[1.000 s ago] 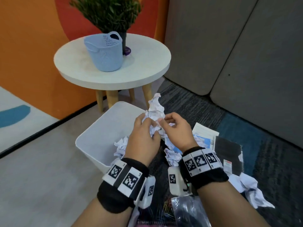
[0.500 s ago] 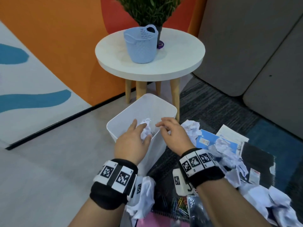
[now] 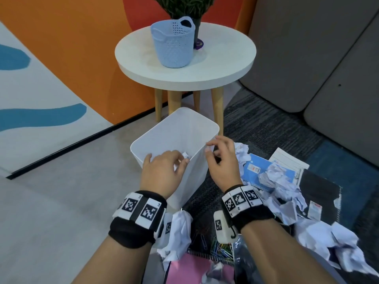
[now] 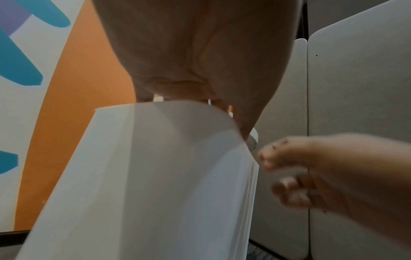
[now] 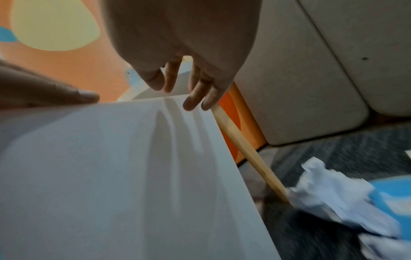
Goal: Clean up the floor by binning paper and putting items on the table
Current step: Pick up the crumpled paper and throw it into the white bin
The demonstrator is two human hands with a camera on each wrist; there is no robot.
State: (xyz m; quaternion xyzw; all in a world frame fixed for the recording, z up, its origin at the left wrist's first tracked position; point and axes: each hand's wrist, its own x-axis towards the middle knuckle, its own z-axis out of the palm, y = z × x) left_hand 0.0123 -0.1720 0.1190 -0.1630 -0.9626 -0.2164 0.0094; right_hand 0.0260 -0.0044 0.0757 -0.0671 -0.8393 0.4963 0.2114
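**Both hands over the white bin, paper ball at the left fingertips**

The left hand [image 3: 162, 173] hangs over the near rim of the white bin [image 3: 164, 134], palm down, its fingers loosely curled. A small crumpled paper ball [image 3: 185, 155] sits right at its fingertips, inside the bin's mouth; whether the grip is holding the ball or merely beside it cannot be told from the head view, and the left wrist view shows only the palm above the bin wall.

The right hand [image 3: 222, 160] is at 3 o'clock of the left, above the bin's right corner. Its grip is narrow, thumb and forefinger close together, the other fingers relaxed. In the right wrist view the fingers [image 5: 195, 95] hang down just over the rim and nothing shows between them.

The bin stands on the floor at the foot of a round white tabletop [image 3: 221, 64] at 12 o'clock, which carries a pale blue basket [image 3: 174, 50] and a potted plant [image 3: 184, 7] behind it.

On the dark carpet at 3 to 5 o'clock of the bin lie more crumpled paper [image 3: 281, 187], a blue notebook [image 3: 254, 169], a lined sheet [image 3: 287, 160] and a black notebook [image 3: 320, 193]. At 6 o'clock, between the wrists, are another paper wad [image 3: 178, 234], coloured paper clips [image 3: 219, 249] and a pink book [image 3: 188, 271].
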